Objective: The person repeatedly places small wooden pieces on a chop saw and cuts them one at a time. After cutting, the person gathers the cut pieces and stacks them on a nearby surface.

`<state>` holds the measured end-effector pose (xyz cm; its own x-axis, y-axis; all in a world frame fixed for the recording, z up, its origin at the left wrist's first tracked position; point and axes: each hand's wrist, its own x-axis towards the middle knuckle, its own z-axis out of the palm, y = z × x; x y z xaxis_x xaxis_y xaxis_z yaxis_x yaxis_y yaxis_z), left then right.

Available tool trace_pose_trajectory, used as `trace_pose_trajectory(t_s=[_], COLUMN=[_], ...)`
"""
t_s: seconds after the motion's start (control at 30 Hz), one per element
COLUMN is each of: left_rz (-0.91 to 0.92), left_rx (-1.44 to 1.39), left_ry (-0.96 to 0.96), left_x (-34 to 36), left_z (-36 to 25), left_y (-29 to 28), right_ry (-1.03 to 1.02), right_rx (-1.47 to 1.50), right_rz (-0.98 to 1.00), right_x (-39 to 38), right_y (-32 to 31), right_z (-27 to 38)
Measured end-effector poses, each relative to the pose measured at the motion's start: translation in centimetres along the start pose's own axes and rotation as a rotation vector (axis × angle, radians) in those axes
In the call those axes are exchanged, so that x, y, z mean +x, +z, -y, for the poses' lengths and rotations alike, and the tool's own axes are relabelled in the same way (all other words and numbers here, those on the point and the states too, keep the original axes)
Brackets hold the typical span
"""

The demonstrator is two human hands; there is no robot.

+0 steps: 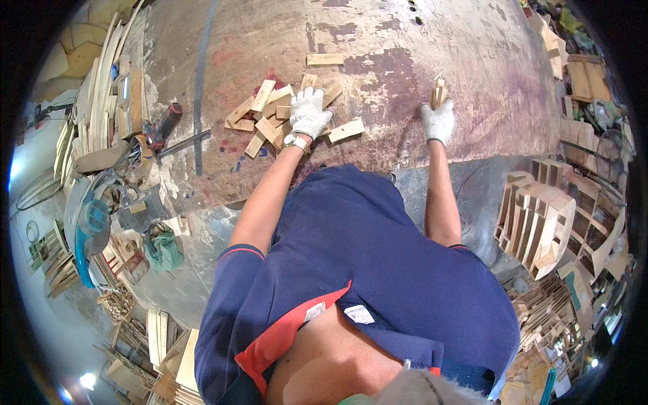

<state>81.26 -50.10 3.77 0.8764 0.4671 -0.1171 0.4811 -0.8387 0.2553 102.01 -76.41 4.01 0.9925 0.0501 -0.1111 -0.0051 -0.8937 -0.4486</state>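
Nearest the camera: navy polo shirt (398,263) with red trim, its front close up to the tabletop's near edge. Right hand (439,121), white knit glove, closed on a few small wooden blocks (439,93) pointing away from the body; exact count unclear. Left hand (310,113), same glove type, wristwatch (298,140) on the wrist, lies over a loose pile of wooden blocks (264,120); cannot tell if its fingers close on any. Pile spreads mostly left of that hand, pieces overlapping at angles. One single block (347,130) just right of the left hand, another lone block (325,59) farther out beyond its fingertips. Worn wooden tabletop (388,128) stretches between the hands, giving sideways room; more surface beyond both. Left of the pile, a narrow blue-grey strip (200,94), then a black-and-red power tool (164,126). Right of the right hand, tabletop runs to its side edge; slatted wooden frame (535,223) past the near edge.
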Motion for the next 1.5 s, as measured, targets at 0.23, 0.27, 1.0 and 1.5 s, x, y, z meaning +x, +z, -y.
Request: trace_pose_trajectory(t_s=[0.23,0.27,1.0,1.5], left_rz=[-0.082,-0.15,-0.265,-0.204], left_rx=[-0.013,-0.12,-0.159,0.065], left_ry=[-0.058,-0.137,-0.196,-0.338], left_x=[1.7,2.0,0.0,-0.5], left_z=[-0.1,0.2,2.5,14.4], left_y=[0.5,0.1,-3.3,-0.5], right_ry=[-0.383,-0.498,0.393,-0.465], right_rx=[-0.214,-0.128,1.352,-0.252], right_rz=[-0.089,-0.101,1.146,-0.116], right_x=[-0.1,-0.3,-8.3,0.4], right_y=[-0.1,0.6,11.5,1.6], right_z=[1.7,3.0,15.9,6.2])
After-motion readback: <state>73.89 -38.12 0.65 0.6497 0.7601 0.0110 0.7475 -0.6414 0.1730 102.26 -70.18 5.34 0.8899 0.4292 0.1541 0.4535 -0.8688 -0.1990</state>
